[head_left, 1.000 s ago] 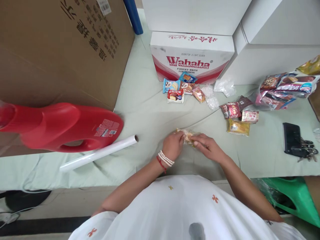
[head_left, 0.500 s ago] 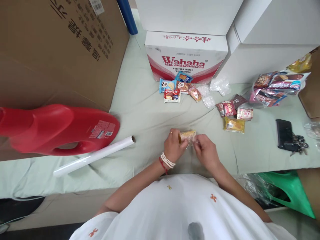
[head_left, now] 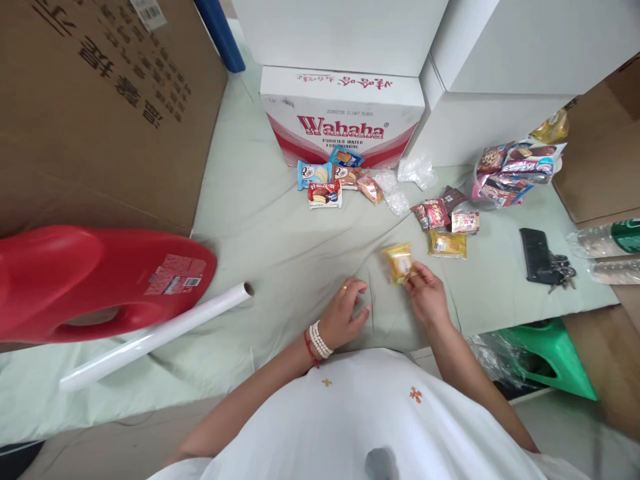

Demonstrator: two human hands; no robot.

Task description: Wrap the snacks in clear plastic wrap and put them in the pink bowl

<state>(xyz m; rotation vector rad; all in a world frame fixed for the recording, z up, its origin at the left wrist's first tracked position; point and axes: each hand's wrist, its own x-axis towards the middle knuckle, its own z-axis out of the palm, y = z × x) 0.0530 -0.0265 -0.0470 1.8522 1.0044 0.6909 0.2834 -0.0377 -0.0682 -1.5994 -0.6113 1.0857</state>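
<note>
My right hand pinches the lower right corner of a yellow snack packet, held just above the cloth-covered table. To its left, my left hand holds nothing, its fingers loosely curled and apart, with a beaded bracelet at the wrist. Just beyond the held packet lies another yellow packet, beside a small group of red, brown and white snack packets. Farther back sit several more snacks, among them a blue packet and a red and white one.
A Wahaha water carton stands at the back. On the left are a red jug, a white roll and a cardboard box. A bag of snacks, a phone and keys lie right.
My left hand has let go of the yellow packet. My right hand has carried it right and away from me. The camera view has shifted to the right.
</note>
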